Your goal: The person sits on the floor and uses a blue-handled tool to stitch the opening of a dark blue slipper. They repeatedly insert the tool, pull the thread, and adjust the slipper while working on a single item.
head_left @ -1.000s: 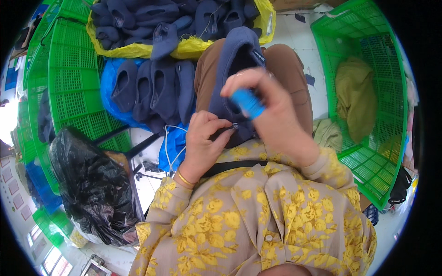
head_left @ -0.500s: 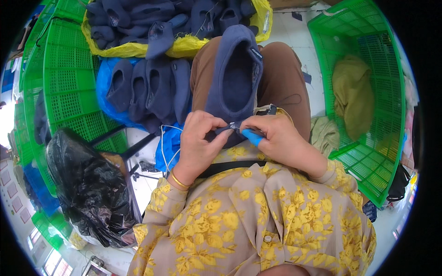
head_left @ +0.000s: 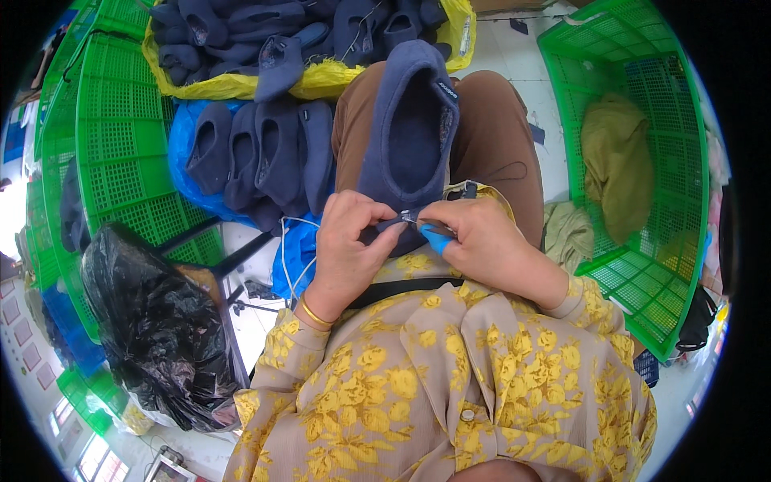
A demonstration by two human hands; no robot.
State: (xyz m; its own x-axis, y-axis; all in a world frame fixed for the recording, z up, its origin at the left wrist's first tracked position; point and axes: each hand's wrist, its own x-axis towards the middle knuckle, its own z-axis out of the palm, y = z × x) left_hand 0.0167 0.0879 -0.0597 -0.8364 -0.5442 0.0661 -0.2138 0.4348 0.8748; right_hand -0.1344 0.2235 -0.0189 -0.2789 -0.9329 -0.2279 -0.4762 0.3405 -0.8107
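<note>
A navy fabric slipper point(head_left: 411, 128) lies across my lap, its opening facing up and its toe end pointing away from me. My left hand point(head_left: 353, 237) is closed, pinching the slipper's near edge between thumb and fingers. Opposite it, my right hand point(head_left: 482, 241) is closed too, its fingertips at the same edge. A slim dark tool point(head_left: 440, 228) shows between its fingers, though most of it is hidden. Blue wrapping point(head_left: 434, 239) covers one right finger. A small whitish patch point(head_left: 408, 216) shows on the edge between my fingertips.
Several matching slippers point(head_left: 269, 157) stand on blue plastic at the left. Beyond them, a yellow sack point(head_left: 321, 80) holds many more. Green crates point(head_left: 124, 145) rise at the left, with another crate point(head_left: 554, 72) holding olive cloth point(head_left: 617, 169) at the right. A black plastic bag point(head_left: 161, 329) sits near left.
My right fingers have shifted slightly at the slipper's near edge, and more of the dark tool shows. The slipper's toe has tipped up a little. My left hand keeps its pinch.
</note>
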